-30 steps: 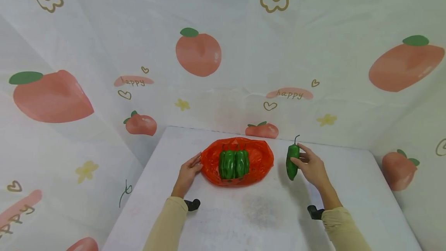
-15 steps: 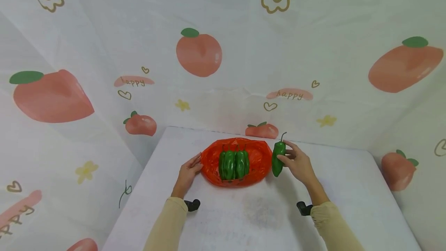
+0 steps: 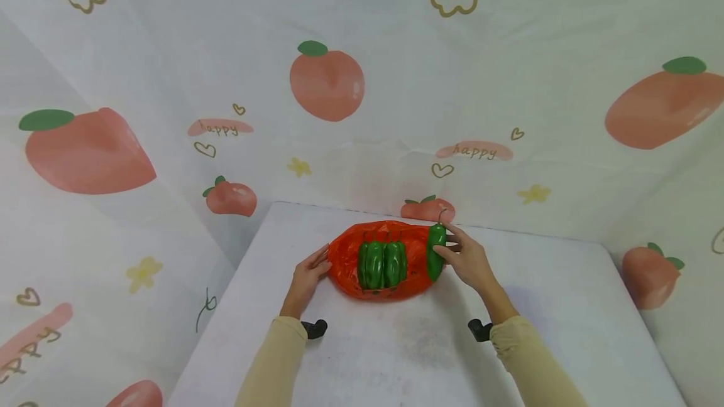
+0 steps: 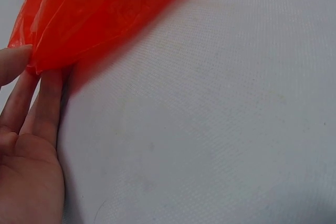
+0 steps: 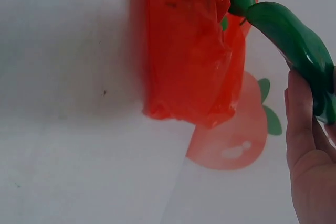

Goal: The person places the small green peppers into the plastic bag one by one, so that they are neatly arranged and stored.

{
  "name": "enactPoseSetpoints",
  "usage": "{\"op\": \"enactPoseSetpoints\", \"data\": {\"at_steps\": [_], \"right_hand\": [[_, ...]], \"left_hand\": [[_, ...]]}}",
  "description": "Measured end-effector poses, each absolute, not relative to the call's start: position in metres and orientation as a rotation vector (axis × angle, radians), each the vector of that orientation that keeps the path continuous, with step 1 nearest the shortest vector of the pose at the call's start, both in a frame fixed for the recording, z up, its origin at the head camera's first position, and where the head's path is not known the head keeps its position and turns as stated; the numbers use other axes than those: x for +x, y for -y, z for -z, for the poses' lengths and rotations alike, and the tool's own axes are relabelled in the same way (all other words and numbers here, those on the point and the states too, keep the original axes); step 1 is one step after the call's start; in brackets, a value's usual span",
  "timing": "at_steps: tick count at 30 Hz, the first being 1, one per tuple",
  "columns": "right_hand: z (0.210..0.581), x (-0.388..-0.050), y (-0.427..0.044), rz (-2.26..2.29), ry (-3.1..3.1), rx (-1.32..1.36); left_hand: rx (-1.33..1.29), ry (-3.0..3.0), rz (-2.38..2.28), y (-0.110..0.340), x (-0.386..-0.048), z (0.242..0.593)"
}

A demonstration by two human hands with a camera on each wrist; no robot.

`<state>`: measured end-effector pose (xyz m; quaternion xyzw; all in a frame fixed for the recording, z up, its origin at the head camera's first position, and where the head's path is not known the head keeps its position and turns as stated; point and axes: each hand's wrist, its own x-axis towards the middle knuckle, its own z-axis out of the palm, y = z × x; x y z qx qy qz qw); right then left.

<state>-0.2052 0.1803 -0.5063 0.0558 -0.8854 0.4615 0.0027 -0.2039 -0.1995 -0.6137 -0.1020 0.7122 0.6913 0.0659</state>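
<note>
A green chili pepper (image 3: 435, 252) with a thin stem is held upright between the thumb and fingers of my right hand (image 3: 466, 259). It is over the right side of an open red plastic bag (image 3: 417, 269). Several more green peppers (image 3: 375, 265) stand side by side within the bag. At the bag's left edge, my left hand (image 3: 308, 275) pinches the plastic; in the left wrist view the thumb (image 4: 16, 62) lies on the red film (image 4: 100, 19) with fingers beneath. The right wrist view shows the held pepper (image 5: 296, 40) above the bag's mouth, its far end near another pepper.
The white table (image 3: 396, 357) runs up to a wall sheet (image 3: 390, 162) printed with fruit, flowers and hearts. Similar sheets hang at the left and right sides. A black wrist mount (image 3: 481, 330) sticks out from the right sleeve, another (image 3: 315, 329) from the left.
My right hand has carried the pepper leftward, from beside the bag to over its right side. My left hand stays at the bag's left edge. The head view has shifted slightly.
</note>
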Motion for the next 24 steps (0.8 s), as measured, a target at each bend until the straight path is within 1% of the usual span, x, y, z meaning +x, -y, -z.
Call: {"op": "enactPoseSetpoints", "data": {"at_steps": [5, 15, 24], "right_hand": [[0.505, -0.206, -0.166, -1.465, 2.748, 0.225], [0.506, -0.204, -0.137, -1.586, 2.764, 0.232], [0.509, -0.206, -0.123, -1.576, 2.756, 0.232]], "left_hand": [[-0.295, -2.133, -2.108, 0.199, -0.205, 0.613], [-0.287, -2.159, -2.029, 0.204, -0.198, 0.610], [-0.303, -2.145, -2.035, 0.200, -0.203, 0.609]]}}
